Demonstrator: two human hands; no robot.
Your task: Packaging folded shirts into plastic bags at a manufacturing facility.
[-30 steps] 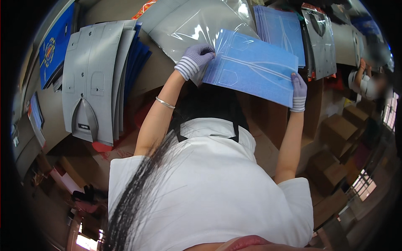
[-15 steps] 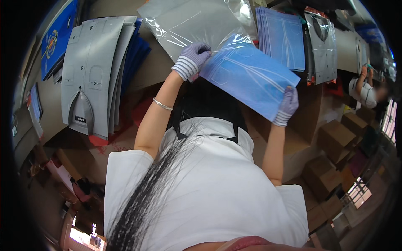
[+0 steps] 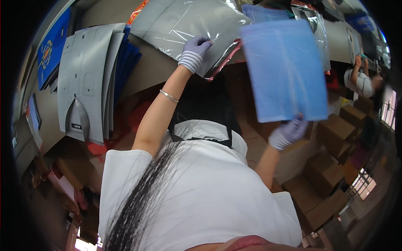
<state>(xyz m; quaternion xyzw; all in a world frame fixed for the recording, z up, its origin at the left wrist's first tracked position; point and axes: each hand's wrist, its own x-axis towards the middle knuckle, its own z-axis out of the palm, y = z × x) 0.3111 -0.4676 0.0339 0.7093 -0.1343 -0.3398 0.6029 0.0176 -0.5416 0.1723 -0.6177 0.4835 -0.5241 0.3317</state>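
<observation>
Just right of my middle, held up at the near edge of the worktable (image 3: 146, 69), is a blue rectangular sheet (image 3: 284, 69). Its long axis runs away from me, the far end leaning a little to the left, with one short edge toward my body. Faint pale lines run down its face; blur hides the finer detail.

My hands are well apart, both in lavender gloves. My right hand (image 3: 289, 132) is clamped on the near short edge, its fingers pointing up and to the right, the forearm slanting up from below. My left hand (image 3: 195, 51) is reached farther forward, thumb and fingertips pinched together on the clear plastic (image 3: 188, 23) of a broad, shiny pile, where creases spread from the grip. That elbow is bent out to the side, and a silver bracelet (image 3: 168, 96) circles the forearm.

To the left stands a fanned stack of grey shirt-patterned sheets (image 3: 86, 79), with dark blue ones (image 3: 127, 62) behind. Beyond my blue sheet, part of a blue stack (image 3: 264, 13) shows. Brown cartons (image 3: 335, 134) sit lower right, and another person (image 3: 362, 85) in white works at the far right.
</observation>
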